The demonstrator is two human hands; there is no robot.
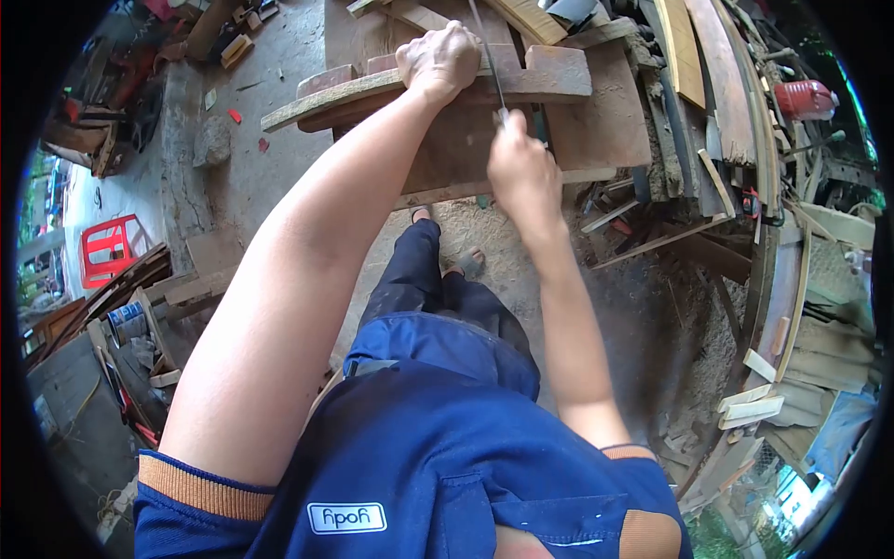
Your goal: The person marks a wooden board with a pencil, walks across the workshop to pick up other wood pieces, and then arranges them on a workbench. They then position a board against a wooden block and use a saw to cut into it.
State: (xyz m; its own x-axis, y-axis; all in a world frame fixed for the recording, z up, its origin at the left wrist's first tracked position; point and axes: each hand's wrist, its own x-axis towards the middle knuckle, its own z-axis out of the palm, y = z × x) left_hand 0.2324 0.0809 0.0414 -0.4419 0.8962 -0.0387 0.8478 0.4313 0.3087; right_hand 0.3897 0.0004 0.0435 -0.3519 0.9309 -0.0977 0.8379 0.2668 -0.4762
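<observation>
On the bench (605, 121) in a cluttered yard, my left hand (440, 58) presses flat on the plank (559, 74), my right hand (521, 172) fisted round the saw (489, 65), the cut seemingly unfinished.

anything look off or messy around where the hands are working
Nothing is damaged at the hands: the left hand presses a curved wooden piece on the bench, the right hand grips a thin metal blade. The ground to the right is cluttered with offcuts lying at all angles.
</observation>
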